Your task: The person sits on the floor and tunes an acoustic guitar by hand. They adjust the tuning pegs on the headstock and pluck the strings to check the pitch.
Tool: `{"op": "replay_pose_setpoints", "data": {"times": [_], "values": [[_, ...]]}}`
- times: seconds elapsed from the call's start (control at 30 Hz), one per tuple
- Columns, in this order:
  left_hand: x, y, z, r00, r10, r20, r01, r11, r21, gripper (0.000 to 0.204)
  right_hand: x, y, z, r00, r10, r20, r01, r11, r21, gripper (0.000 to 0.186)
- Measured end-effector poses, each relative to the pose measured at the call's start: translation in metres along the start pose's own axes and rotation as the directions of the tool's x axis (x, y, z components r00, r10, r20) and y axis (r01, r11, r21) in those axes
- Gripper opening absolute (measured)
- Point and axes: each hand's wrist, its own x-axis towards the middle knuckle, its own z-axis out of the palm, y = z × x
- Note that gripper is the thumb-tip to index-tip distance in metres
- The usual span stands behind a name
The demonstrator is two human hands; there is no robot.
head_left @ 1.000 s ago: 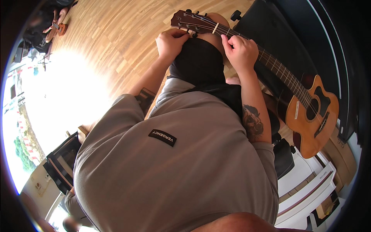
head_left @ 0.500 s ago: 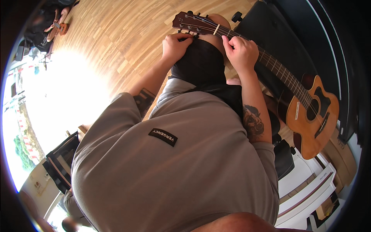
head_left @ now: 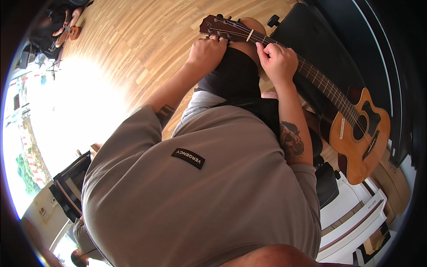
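An acoustic guitar (head_left: 347,149) with a light wood top slants across my lap, its body at the right and its dark headstock (head_left: 212,24) at the top. My left hand (head_left: 207,54) is closed at the headstock's near edge, its fingertips on a tuning peg; the fingers partly hide the pegs there. Just past the pale nut (head_left: 250,35), my right hand (head_left: 280,61) is curled at the neck (head_left: 327,84), thumb pointing up beside the strings. What its folded fingers hold, if anything, is hidden.
A black padded seat or case (head_left: 311,40) lies behind the neck. White keyboard-like furniture (head_left: 356,227) stands at lower right. Another person (head_left: 51,33) with a small wooden instrument (head_left: 73,32) sits at far left on the wood floor (head_left: 129,49); a black bag-like object (head_left: 69,187) is at lower left.
My left hand has rolled over at the tuning peg, its back now turned up and knuckles higher. The guitar has shifted very slightly; my right hand stays in place.
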Motion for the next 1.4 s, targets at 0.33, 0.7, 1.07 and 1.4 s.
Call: {"op": "replay_pose_setpoints", "data": {"times": [0.33, 0.7, 1.07, 1.4], "values": [[-0.002, -0.015, 0.026, 0.839, -0.522, 0.153, 0.475, 0.564, -0.675, 0.035, 0.001, -0.002, -0.001, 1.0, -0.004, -0.002, 0.004, 1.0, 0.004, 0.044], [-0.001, -0.012, 0.025, 0.89, -0.455, 0.041, 0.385, 0.698, -0.604, 0.027, -0.002, 0.002, 0.005, 1.0, 0.007, 0.002, -0.007, 1.0, 0.016, 0.045], [-0.005, -0.009, 0.03, 0.849, -0.493, -0.192, 0.26, 0.705, -0.66, 0.02, 0.003, -0.003, 0.0, 0.999, -0.031, -0.022, 0.031, 0.999, 0.034, 0.044], [-0.004, -0.031, 0.044, 0.756, -0.61, 0.239, 0.379, 0.11, -0.919, 0.024, 0.004, -0.004, 0.0, 0.999, -0.02, -0.034, 0.022, 0.999, 0.036, 0.046]]}}
